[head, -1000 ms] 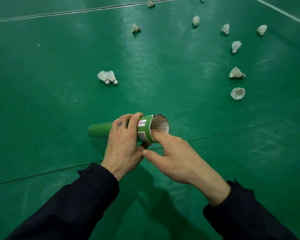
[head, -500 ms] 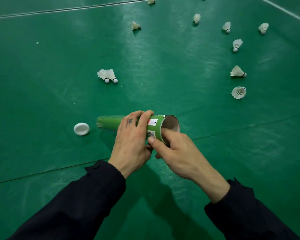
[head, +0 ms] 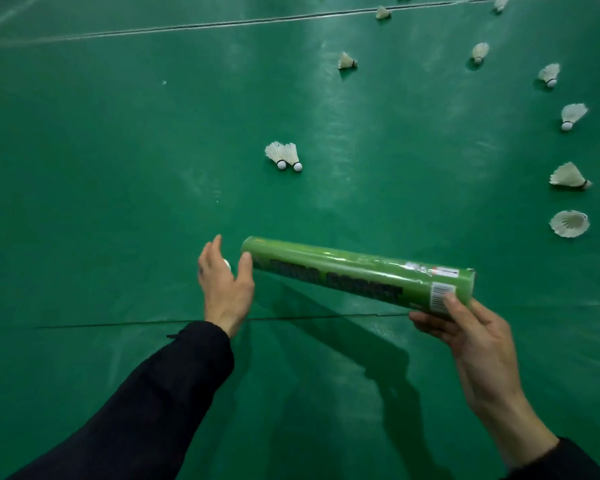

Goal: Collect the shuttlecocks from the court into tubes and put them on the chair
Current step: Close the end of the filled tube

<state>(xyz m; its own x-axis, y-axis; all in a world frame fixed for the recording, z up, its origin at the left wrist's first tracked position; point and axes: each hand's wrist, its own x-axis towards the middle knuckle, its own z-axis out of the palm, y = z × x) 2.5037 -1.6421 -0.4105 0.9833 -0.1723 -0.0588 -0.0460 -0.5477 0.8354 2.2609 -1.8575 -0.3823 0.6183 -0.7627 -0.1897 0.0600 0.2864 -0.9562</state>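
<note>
Left hand [head: 226,289] off tube [head: 357,273], fingers loose over white cap [head: 227,264]; right hand [head: 471,336] now grips tube's labelled end alone.

Light is even and moderately bright, coming from overhead. The green floor [head: 118,168] shows pale streaks of glare running down its middle and right. Dark soft-edged shadows of the arms and the tube [head: 357,271] fall on the floor toward the viewer, below them. A strip of sheen runs along the tube's top, and its printed lettering is smeared by motion blur. The left hand [head: 226,289] is slightly soft. Court lines bow near the top edge from wide-angle distortion.
</note>
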